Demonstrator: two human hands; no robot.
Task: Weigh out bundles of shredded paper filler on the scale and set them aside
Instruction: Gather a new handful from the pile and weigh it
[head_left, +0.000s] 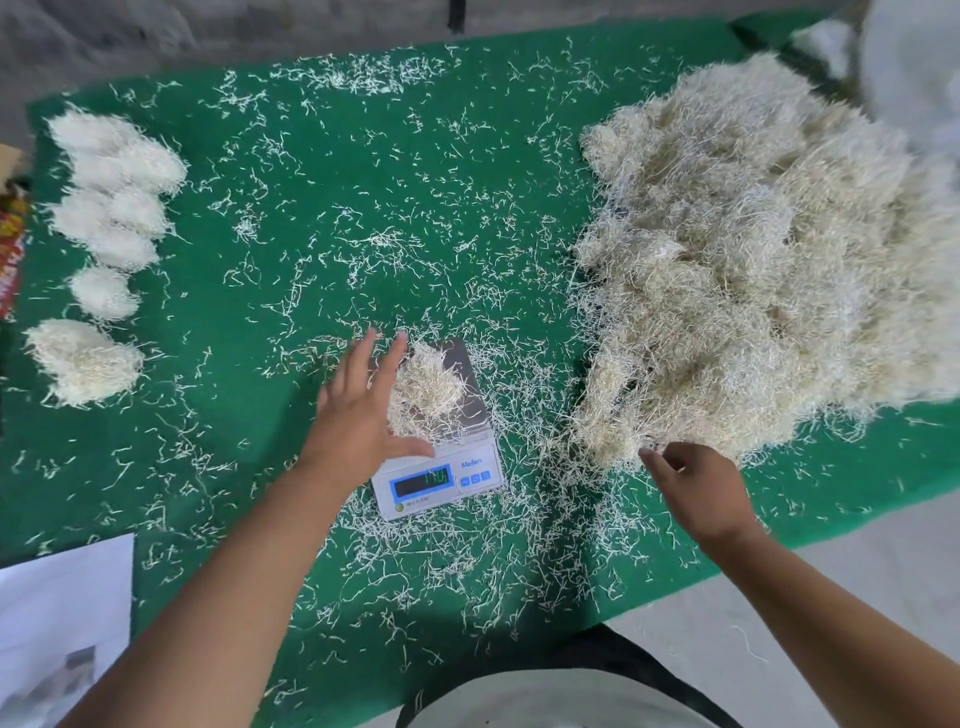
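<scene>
- Shredded paper bundle (425, 387) sits on scale (441, 467) for reading.
- Left hand (358, 415), fingers spread, holds nothing, hovers beside bundle.
- Right hand (696, 486), fingers loosely curled, holding nothing visible, nears bulk pile (753, 270), likely for top-up.
- Weighed bundles (104, 234) lie far left, apart.

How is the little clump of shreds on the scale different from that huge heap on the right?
The clump on the scale is small and sits on the steel pan; the big heap sprawls over the green mat. The left hand reaches over the clump; the right hand is at the heap's edge. Both are pale tangled shreds.
</scene>
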